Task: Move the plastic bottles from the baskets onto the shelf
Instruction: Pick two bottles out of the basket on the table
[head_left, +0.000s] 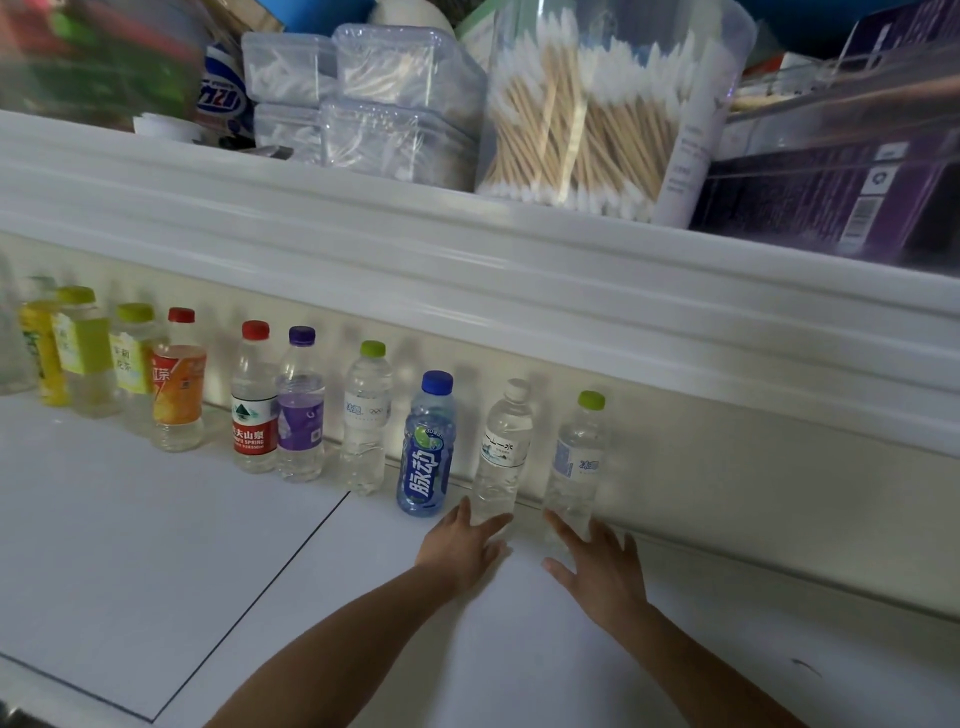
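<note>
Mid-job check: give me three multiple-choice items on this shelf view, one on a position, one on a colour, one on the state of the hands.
1. What stands directly left of the blue bottle?
A. a black-capped bottle
B. the clear green-capped bottle
C. a pink-capped bottle

2. Cap colour of the rightmost bottle?
A. red
B. blue
C. green

3. The left hand and right hand are:
A. both open, fingers straight
B. both holding bottles
C. both fists

Answers: 1 B, it is the next bottle on that side; 2 C, its cap is lime green; 3 A, the fingers lie spread by the bottle bases, holding nothing.
</note>
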